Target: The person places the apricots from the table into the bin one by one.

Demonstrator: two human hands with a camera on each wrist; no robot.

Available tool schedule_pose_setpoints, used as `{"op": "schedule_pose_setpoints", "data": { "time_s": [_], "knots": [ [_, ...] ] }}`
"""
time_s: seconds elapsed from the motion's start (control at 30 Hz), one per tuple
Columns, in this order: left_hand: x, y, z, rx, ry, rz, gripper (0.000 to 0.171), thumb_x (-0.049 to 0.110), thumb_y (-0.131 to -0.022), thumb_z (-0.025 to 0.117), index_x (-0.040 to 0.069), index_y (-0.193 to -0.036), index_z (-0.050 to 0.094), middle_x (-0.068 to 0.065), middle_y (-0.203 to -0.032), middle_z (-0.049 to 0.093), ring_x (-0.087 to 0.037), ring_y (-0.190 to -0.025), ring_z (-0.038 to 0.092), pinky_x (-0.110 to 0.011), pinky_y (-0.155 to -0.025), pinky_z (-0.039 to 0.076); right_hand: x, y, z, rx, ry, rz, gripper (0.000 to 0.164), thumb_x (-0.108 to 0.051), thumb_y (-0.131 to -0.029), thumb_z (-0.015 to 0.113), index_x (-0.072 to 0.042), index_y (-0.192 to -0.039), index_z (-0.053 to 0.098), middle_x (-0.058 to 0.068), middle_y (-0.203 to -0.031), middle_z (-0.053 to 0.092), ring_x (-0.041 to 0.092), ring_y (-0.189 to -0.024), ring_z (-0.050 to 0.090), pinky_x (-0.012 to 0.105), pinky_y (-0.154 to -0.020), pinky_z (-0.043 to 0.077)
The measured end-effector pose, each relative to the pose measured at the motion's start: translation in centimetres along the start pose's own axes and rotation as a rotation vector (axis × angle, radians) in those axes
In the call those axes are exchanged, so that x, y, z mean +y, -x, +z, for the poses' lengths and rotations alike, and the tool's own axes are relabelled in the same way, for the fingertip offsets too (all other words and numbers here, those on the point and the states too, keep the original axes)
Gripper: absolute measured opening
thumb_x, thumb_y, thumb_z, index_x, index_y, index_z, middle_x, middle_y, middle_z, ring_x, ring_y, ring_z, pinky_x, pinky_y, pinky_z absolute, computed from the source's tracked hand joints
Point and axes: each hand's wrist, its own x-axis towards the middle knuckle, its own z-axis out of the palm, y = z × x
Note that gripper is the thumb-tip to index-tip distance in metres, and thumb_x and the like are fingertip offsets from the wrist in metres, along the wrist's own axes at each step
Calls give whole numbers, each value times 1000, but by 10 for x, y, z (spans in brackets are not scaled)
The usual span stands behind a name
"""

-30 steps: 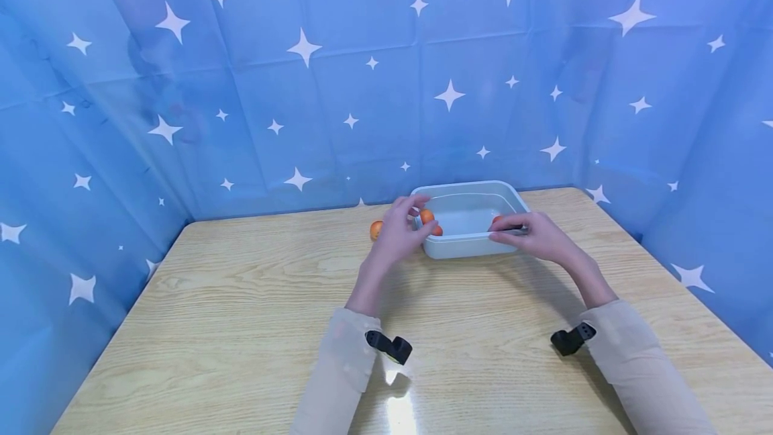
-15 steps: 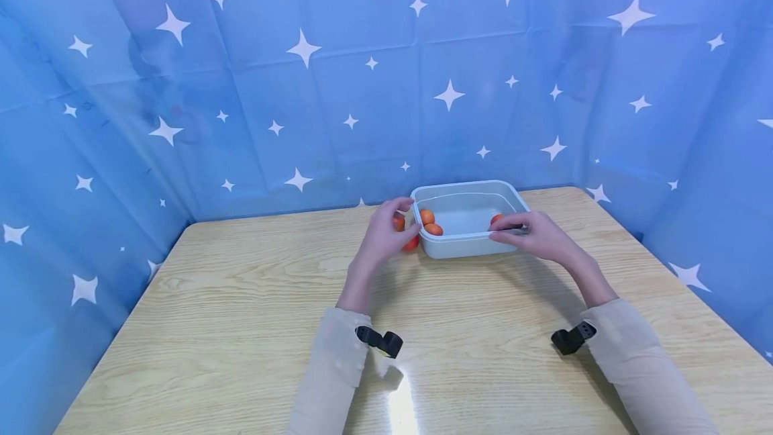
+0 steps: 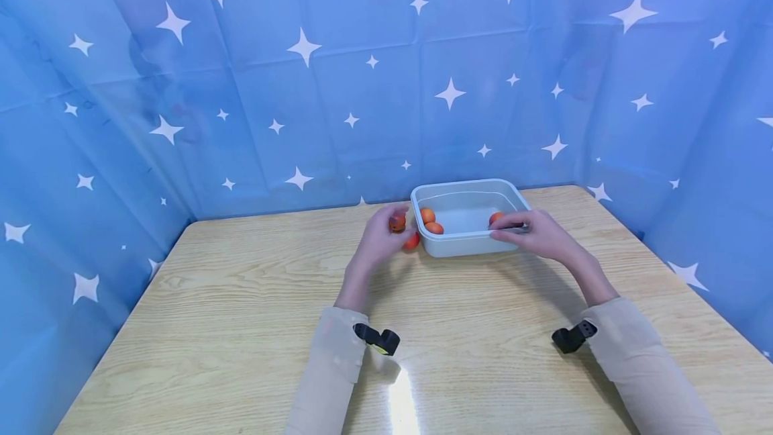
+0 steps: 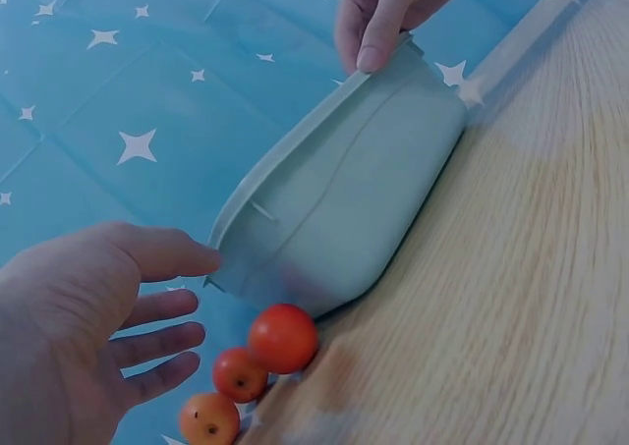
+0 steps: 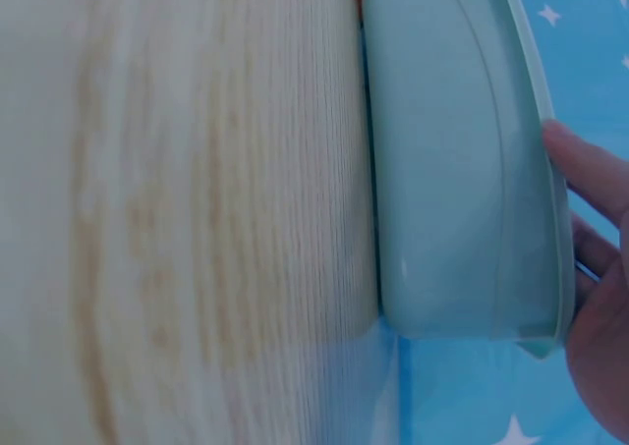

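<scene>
A pale blue-green plastic box (image 3: 468, 245) stands at the back of the table. Its left end holds two orange fruits (image 3: 433, 227); a red-orange one (image 3: 496, 217) sits near its right end. My right hand (image 3: 537, 233) pinches the near right part of the rim, thumb outside and fingers inside. Left of the box, my left hand (image 3: 377, 240) arches around fruits on the table with fingers spread. The left wrist view has a red fruit (image 4: 283, 338), a smaller red one (image 4: 240, 374) and an orange one (image 4: 209, 419) in a row, apart from that hand's fingers.
The wooden table (image 3: 241, 327) spreads out in front and to the left. A blue curtain with white stars (image 3: 362, 86) hangs right behind the table's back edge. Black wrist cameras (image 3: 377, 339) are strapped over both sleeves.
My left hand has drawn back from over the box's left rim to the fruits beside it, uncovering the orange fruits inside. My right hand stays on the rim.
</scene>
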Motion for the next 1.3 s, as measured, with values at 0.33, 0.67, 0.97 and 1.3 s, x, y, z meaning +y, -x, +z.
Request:
{"op": "schedule_pose_setpoints", "data": {
  "time_s": [0.33,0.67,0.97,1.3],
  "knots": [
    [-12,2,3,-66,-5,-55,49,11,-95,69,3,-141,56,-17,-139,57,-36,-127,52,-48,-103,46,-3,1,-1,-2,-5,0,17,-22,-94,74,-12,-107,79,5,-104,74,20,-90,60,27,-72,50],
    [-20,-1,9,-118,-113,19,51,2,-94,68,8,-143,57,-11,-136,60,-27,-120,55,-39,-97,51,-3,0,-1,2,4,-3,16,-22,-94,74,-13,-106,79,3,-104,75,19,-93,62,26,-74,50],
    [-25,-1,15,-116,-190,16,51,0,-93,65,12,-143,58,-8,-131,63,-24,-94,55,-27,-67,42,-3,1,-1,8,5,0,16,-22,-94,74,-13,-106,79,3,-103,74,20,-90,61,26,-72,50],
    [-26,2,17,-84,-203,-37,45,3,-93,67,11,-138,62,-6,-119,64,-24,-95,56,-29,-72,47,-3,1,-1,10,10,0,16,-24,-93,75,-14,-105,79,3,-102,74,19,-91,61,27,-73,50]
  ]
}}
